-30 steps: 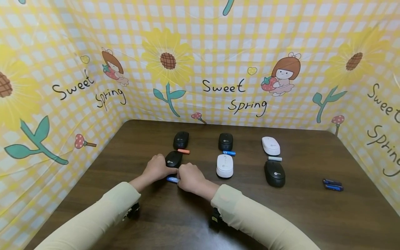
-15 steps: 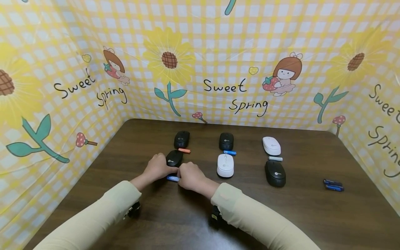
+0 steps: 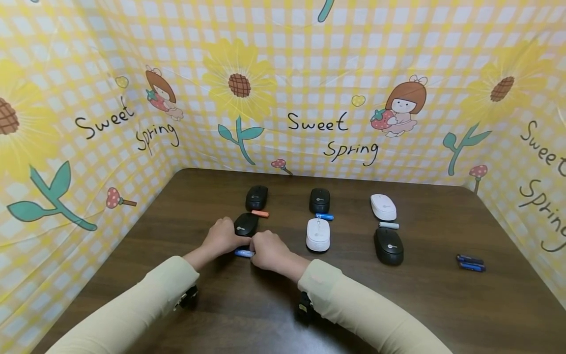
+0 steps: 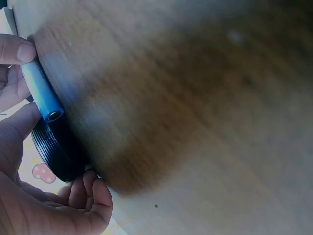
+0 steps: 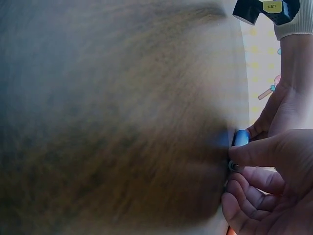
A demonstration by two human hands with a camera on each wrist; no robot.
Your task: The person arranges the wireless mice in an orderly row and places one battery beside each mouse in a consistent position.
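In the head view my left hand (image 3: pixel 223 237) grips a black computer mouse (image 3: pixel 245 224) at the left of the table, its thumb across the near end. A blue AA battery (image 3: pixel 244 253) lies crosswise just in front of that mouse. My right hand (image 3: pixel 270 250) pinches the battery's right end between thumb and finger. From the left wrist, the battery (image 4: pixel 43 93) sits close against the ridged end of the mouse (image 4: pixel 56 152). In the right wrist view my right thumb (image 5: pixel 254 152) lies over the battery (image 5: pixel 241 137). The right hand covers part of it.
Behind lies an orange battery (image 3: pixel 260 214) before another black mouse (image 3: pixel 257 197). Mid-table, a blue battery (image 3: pixel 325 217) separates a black mouse (image 3: pixel 320 200) and a white mouse (image 3: pixel 318 235). Rightward are a white mouse (image 3: pixel 383 207), grey battery (image 3: pixel 388 225), black mouse (image 3: pixel 389 246) and two batteries (image 3: pixel 471 262).
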